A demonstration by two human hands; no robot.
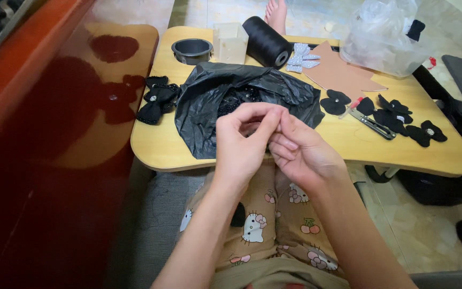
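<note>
My left hand point(244, 140) and my right hand point(301, 150) meet in front of me, fingertips pinched together on something too small to make out. They hover over the near edge of a small wooden lap table point(159, 144). Just behind them lies a crumpled black plastic bag point(204, 101) with dark beaded pieces showing in its opening. A large spool of black thread point(267, 41) lies on its side at the back of the table.
A finished black bow point(157, 99) lies left of the bag. To the right lie several black fabric flowers point(397, 115), a clip tool point(372, 124), brown card point(340, 75), a silver bow point(301, 57) and a clear plastic bag point(383, 35). A black cup holder point(192, 51) sits at back.
</note>
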